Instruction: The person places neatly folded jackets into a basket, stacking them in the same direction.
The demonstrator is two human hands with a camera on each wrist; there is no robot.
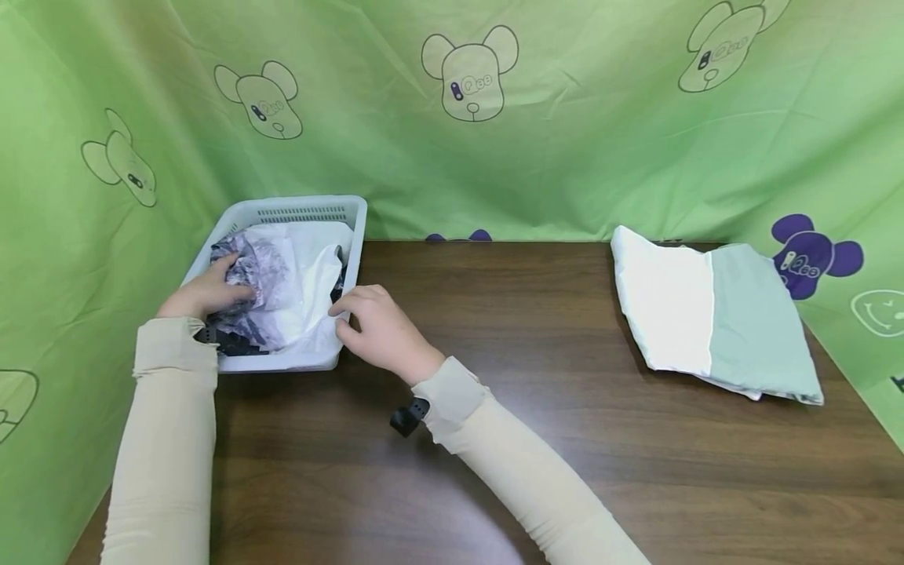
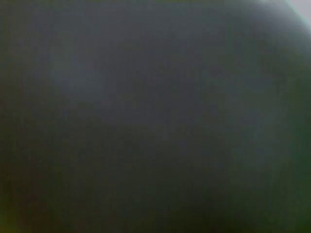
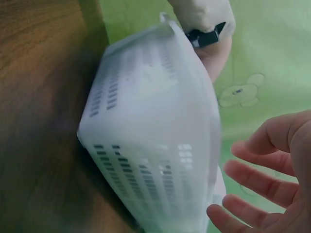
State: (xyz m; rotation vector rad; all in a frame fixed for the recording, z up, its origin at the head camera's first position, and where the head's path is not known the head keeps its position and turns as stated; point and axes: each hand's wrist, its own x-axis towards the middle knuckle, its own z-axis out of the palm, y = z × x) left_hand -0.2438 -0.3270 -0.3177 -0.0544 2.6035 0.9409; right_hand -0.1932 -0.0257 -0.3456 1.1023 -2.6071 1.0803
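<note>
The patterned garment (image 1: 271,255), white with grey-violet print, lies crumpled inside the pale basket (image 1: 359,239), at 9 o'clock from the centre of the head view. Beside it, toward the basket's 3 o'clock wall, lies a white cloth (image 1: 314,294); dark material (image 1: 337,292) shows between this cloth and the wall.

Left hand (image 1: 205,292): enters over the basket's 8 o'clock side and touches the patterned garment, index finger and thumb apart. Whether it grips the fabric cannot be determined; the left wrist view is dark and blurred.

Right hand (image 1: 384,329): positioned at the basket's 4 o'clock side, fingertips near the rim. Fingers are relaxed, slightly bent and separated, holding nothing.

A black device (image 1: 406,420) is worn at the right wrist. The basket stands on a brown wood-grain table (image 1: 508,314). At 3 to 4 o'clock lies a folded white-and-pale-green fabric item (image 1: 706,314). A green printed curtain (image 1: 579,141) hangs at 12 o'clock.
</note>
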